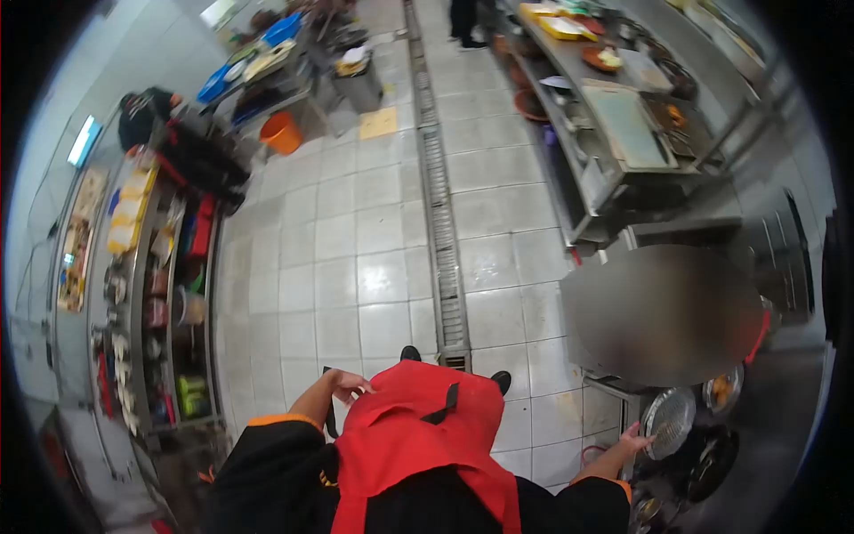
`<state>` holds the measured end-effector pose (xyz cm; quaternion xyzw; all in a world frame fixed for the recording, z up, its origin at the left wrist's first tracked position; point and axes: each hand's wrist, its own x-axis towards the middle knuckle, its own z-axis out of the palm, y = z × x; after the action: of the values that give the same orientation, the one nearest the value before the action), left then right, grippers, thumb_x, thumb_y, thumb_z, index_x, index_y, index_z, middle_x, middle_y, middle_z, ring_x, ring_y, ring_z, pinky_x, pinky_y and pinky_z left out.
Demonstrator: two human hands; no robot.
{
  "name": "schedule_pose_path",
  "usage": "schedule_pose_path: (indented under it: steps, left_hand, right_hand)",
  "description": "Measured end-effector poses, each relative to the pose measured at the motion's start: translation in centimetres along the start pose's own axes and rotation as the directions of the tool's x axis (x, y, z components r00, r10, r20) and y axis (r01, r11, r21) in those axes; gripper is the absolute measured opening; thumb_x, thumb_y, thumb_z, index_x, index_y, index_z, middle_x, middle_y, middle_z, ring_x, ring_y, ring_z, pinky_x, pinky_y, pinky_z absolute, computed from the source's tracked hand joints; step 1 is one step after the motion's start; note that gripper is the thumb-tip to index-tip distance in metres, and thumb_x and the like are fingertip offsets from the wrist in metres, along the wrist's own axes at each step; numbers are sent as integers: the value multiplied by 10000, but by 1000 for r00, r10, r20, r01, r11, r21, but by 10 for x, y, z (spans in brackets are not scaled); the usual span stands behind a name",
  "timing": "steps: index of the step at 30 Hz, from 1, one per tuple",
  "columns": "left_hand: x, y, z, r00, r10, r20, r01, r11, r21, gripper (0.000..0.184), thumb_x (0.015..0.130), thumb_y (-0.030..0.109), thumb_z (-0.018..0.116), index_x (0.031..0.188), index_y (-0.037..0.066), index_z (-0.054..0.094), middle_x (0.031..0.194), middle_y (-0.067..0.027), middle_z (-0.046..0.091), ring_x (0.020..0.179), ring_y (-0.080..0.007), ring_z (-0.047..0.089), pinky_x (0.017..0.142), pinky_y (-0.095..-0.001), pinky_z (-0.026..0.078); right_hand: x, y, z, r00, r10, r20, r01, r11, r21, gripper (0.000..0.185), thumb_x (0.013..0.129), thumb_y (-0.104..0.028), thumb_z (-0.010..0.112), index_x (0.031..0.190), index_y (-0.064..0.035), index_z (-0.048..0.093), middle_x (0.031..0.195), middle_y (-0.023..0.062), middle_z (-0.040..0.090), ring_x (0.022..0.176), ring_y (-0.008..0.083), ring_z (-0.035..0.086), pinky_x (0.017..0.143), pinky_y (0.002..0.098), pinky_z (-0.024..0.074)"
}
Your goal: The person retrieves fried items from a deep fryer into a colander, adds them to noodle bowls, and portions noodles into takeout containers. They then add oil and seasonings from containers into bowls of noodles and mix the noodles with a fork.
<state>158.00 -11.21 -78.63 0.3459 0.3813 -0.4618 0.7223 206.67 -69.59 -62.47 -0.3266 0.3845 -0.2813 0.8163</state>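
Observation:
My left hand is at the upper left edge of the red apron I wear, its fingers apart and partly stretched over the cloth. A dark strap hangs by that wrist. At the lower right, my right hand grips the near rim of a round silver metal dish, which looks patterned or perforated at its base. Next to it are a smaller metal bowl with orange-yellow food and a dark pan.
A grey blur hides part of the right side. A steel worktable holds boards and trays. Shelving lines the left, where a person stands. A drain channel runs along the tiled floor, with an orange bucket farther off.

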Motion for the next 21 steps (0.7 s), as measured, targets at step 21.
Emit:
schedule_pose_path:
  steps: [21]
  left_hand:
    - [-13,123,199,887,122,-445,-55,986,160,400,856,207,473,1213,34,527,1146,-91,598,1002,-237,589,871,-376,477]
  right_hand:
    - [210,-9,250,902,390,185,-423,886,190,675,836,-430,615,1269,13,345,1234,207,393,1073,341,489,909,485,440]
